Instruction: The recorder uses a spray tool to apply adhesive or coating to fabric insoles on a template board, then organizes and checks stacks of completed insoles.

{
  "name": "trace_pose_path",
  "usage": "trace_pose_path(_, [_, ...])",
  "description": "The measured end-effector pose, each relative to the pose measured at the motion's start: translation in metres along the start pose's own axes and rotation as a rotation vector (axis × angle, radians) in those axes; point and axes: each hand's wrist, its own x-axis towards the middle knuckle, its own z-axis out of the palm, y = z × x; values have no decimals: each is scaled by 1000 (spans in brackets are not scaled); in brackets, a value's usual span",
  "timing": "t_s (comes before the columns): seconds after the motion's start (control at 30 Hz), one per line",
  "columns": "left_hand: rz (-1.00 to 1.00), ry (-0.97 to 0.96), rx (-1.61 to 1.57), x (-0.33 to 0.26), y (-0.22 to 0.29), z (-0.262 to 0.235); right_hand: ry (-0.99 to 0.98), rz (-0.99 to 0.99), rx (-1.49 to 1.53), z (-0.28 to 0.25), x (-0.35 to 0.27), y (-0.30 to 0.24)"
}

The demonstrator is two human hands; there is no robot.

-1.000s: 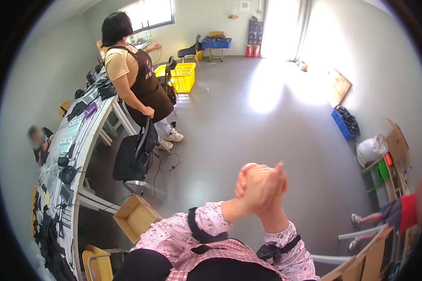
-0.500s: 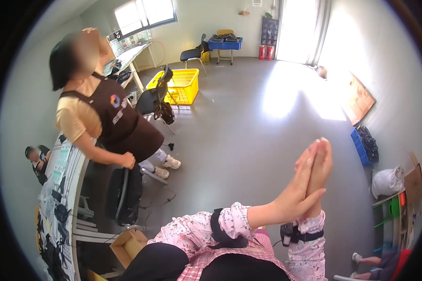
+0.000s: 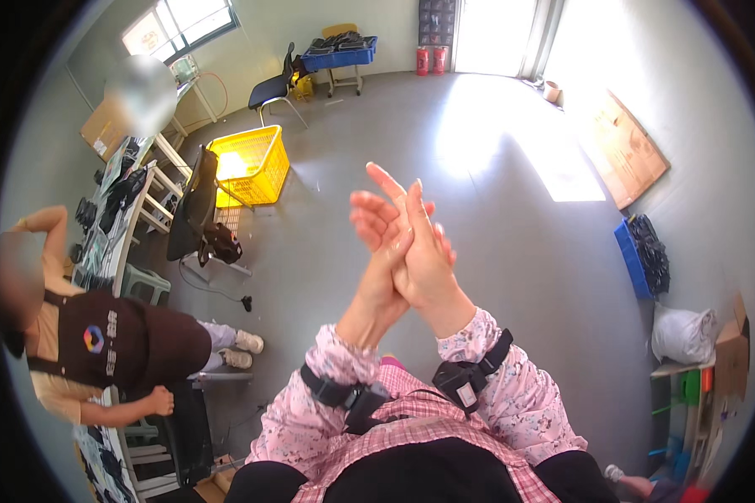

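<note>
My left hand (image 3: 374, 225) and my right hand (image 3: 425, 267) are raised in front of me at the middle of the view, palms pressed against each other. The fingers point up and away, slightly spread and crossed at a small angle. Neither hand holds anything. Both forearms wear pink floral sleeves, and each wrist carries a black strap with a small dark device (image 3: 460, 384). The grey floor lies far below the hands.
A co-worker in a brown apron (image 3: 117, 344) stands at the lower left beside a long table (image 3: 113, 226) with dark devices. A black office chair (image 3: 195, 214) and yellow basket (image 3: 247, 163) stand beyond. A blue bin (image 3: 637, 256), white bag (image 3: 684, 334) and cardboard sheet (image 3: 625, 151) line the right wall.
My joined hands have shifted from the right toward the middle of the view, and the palms have slid to a slight cross. The co-worker now appears lower at the left.
</note>
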Motion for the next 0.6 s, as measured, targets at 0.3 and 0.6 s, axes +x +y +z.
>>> trace_pose_path(0.3, [401,289,655,208,35,-71,-39,-32,-1000,-114,220,39])
trace_pose_path(0.6, [99,192,384,428,155,-107,-141,-403,-1156,-197,384,75])
